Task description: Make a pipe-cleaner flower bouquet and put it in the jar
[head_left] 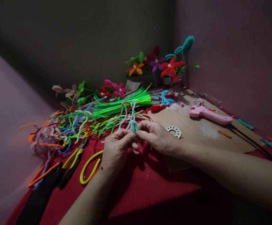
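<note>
Between my two hands is a light teal pipe cleaner (pixel 134 126), bent into a small loop that stands up above the fingertips. My left hand (pixel 118 142) pinches its lower end between thumb and fingers. From the other side my right hand (pixel 156 136) pinches the same piece, its thumb close to the left thumb. The lower part of the loop is hidden by the fingers. Just behind the hands lie loose pipe cleaners (pixel 112 125) in green, pink, red and pale blue.
A bundle of green pipe cleaners (pixel 124 103) lies at the back, near finished flowers (pixel 171 66). Pliers (pixel 72 162) and yellow-handled scissors (pixel 82 170) lie at left. On a brown board (pixel 194 137) at right rest a pink glue gun (pixel 209 115) and a white ring with holes (pixel 178 131).
</note>
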Demonstrator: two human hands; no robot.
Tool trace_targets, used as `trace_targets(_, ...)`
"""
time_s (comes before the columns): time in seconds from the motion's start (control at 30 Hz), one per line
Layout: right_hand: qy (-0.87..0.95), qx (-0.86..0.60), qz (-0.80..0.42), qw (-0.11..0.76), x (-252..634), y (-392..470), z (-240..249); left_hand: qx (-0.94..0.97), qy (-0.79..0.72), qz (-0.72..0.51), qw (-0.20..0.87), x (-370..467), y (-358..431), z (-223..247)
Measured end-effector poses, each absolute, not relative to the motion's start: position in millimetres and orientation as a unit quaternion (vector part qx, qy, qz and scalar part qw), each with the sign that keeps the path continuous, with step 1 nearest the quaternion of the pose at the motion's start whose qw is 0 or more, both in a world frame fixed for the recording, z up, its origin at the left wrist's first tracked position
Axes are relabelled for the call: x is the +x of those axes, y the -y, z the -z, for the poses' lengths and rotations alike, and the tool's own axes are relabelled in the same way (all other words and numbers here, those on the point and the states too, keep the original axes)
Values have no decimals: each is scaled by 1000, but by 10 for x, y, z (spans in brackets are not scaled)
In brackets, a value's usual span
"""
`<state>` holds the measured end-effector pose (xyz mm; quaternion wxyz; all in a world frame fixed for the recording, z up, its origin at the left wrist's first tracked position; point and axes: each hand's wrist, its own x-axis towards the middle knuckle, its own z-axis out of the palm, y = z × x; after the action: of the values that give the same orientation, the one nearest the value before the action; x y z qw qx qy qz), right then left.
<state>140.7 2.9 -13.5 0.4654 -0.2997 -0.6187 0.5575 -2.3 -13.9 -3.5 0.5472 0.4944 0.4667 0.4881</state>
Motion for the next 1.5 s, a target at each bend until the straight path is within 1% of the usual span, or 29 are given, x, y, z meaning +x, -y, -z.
trace_targets(0.1,624,-296,-547,474,1395,-28,171,500,-501,-505,494,5,179,10)
trace_targets(0.2,620,-312,-543,473,1380,-20,197,513,-513,-496,478,12,212,0)
trace_targets(0.37,626,-311,-550,458,1397,-24,172,522,-498,-485,495,-6,216,29)
trace_targets(0.57,637,-307,-588,393,1425,-72,140,503,-489,-476,530,17,201,81)
trace_targets(0.73,632,-367,-576,366,1414,-88,145,522,-491,-440,542,0,193,68)
trace_targets(0.8,616,-372,-577,385,1430,-95,126,526,-496,-429,542,-21,183,55)
trace_targets(0.9,588,-336,-578,455,1467,-113,85,533,-506,-396,551,-51,172,41)
trace_targets(0.97,578,-325,-576,478,1484,-127,70,542,-503,-366,565,-58,172,35)
trace_targets(1.1,529,-358,-601,480,1482,-140,96,563,-506,-339,558,-38,189,16)
trace_targets(1.3,448,-328,-678,482,1462,-149,114,569,-529,-353,521,-1,204,2)
trace_targets(1.4,449,-309,-693,472,1461,-162,100,567,-539,-364,506,-9,201,5)
trace_targets(1.5,484,-311,-670,469,1461,-165,99,574,-543,-359,497,-24,203,8)
